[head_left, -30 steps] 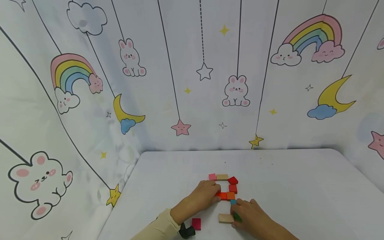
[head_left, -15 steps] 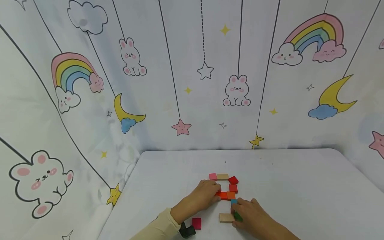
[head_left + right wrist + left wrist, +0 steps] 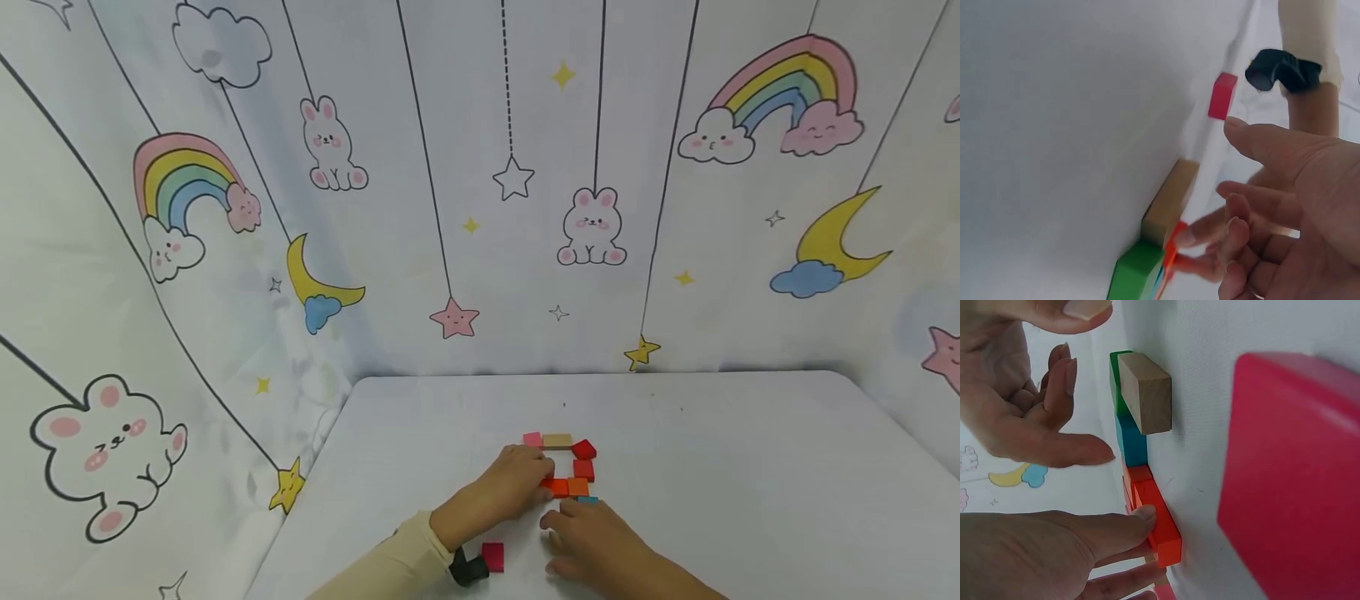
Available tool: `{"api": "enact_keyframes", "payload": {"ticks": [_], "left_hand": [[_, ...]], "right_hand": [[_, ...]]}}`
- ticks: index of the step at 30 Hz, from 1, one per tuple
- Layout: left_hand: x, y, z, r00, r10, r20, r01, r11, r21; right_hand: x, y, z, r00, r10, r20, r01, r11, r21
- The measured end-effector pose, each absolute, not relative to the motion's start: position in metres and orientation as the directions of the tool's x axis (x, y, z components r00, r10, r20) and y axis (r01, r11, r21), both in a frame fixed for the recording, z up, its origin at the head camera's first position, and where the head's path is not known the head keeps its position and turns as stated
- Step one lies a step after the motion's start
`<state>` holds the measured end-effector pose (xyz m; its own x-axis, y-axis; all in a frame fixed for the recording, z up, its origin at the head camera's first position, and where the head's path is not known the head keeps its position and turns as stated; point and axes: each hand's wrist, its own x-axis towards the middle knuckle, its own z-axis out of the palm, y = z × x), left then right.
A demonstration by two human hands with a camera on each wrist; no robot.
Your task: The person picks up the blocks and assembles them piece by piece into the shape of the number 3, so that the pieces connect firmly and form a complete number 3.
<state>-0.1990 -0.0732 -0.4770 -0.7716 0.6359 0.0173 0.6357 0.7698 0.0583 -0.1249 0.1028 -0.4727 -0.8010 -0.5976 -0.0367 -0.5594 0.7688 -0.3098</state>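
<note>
My left hand (image 3: 513, 483) pinches an orange-red block (image 3: 1164, 531) between thumb and fingers, the block resting on the table. It adjoins an orange block (image 3: 578, 487) in a line of toy blocks. My right hand (image 3: 596, 537) hovers over the near end of this line, holding nothing, its fingers relaxed and thumb apart. Beneath it, mostly hidden in the head view, lie a blue block (image 3: 1134, 442), a green block (image 3: 1137, 267) and a plain wooden block (image 3: 1171, 199) touching the green one. A crimson block (image 3: 492, 557) stands apart, near my left wrist.
Farther along the line are a red block (image 3: 583, 471), a red angular block (image 3: 584, 450), a tan block (image 3: 557, 442) and a pink block (image 3: 532, 439). A black device (image 3: 468, 568) sits on my left wrist. Behind the white table (image 3: 750, 467) hangs a cartoon-printed cloth (image 3: 510, 275).
My right hand has let go of the blocks at the near end and moved left, now covering the wooden and green blocks in the head view. My left hand stays in nearly the same place.
</note>
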Motion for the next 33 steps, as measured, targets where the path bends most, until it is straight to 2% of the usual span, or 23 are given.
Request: {"api": "enact_keyframes", "payload": {"ticks": [8, 19, 33], "left_hand": [[-0.202, -0.072, -0.473, -0.774, 0.633, -0.016, 0.630, 0.772, 0.088], [-0.205, -0.068, -0.470, -0.763, 0.645, -0.045, 0.643, 0.764, 0.051], [-0.204, -0.069, -0.472, -0.774, 0.632, -0.042, 0.632, 0.775, 0.021]], "right_hand": [[-0.123, 0.067, -0.474, -0.780, -0.614, -0.120, -0.578, 0.780, -0.241], [-0.126, 0.041, -0.478, -0.765, -0.611, -0.206, -0.558, 0.787, -0.263], [-0.123, 0.031, -0.478, -0.794, -0.588, -0.156, -0.544, 0.801, -0.250]]}}
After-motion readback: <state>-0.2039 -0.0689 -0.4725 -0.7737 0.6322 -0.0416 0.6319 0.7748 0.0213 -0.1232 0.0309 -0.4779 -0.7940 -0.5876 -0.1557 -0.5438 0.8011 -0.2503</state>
